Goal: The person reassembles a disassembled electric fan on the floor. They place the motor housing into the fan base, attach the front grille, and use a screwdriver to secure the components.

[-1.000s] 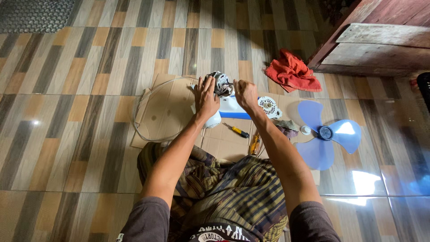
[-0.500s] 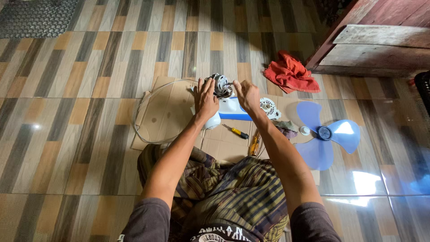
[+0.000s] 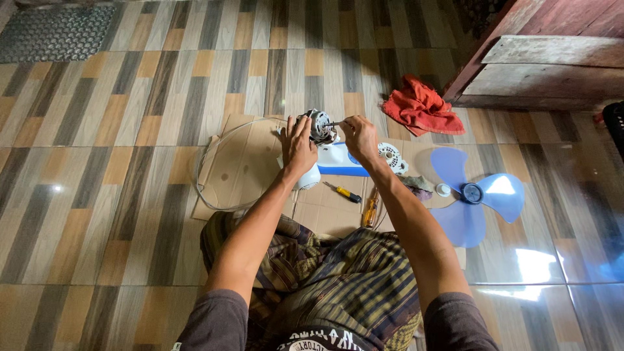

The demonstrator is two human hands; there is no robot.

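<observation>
Head view: left hand (image 3: 298,147) fingers wrap the ribbed metal fan motor (image 3: 320,125); right hand (image 3: 360,138) fingers pinch its thin shaft (image 3: 333,123).

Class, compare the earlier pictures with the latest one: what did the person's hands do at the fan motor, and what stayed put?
The right hand shifted slightly, its fingers closing on the thin shaft at the fan motor. The left hand kept its hold on the motor's side. The blue fan blade, red cloth and yellow-handled screwdriver stayed where they were.

Metal motor (image 3: 320,125); glossy tiles (image 3: 97,195); translucent plastic blade (image 3: 478,195).
</observation>
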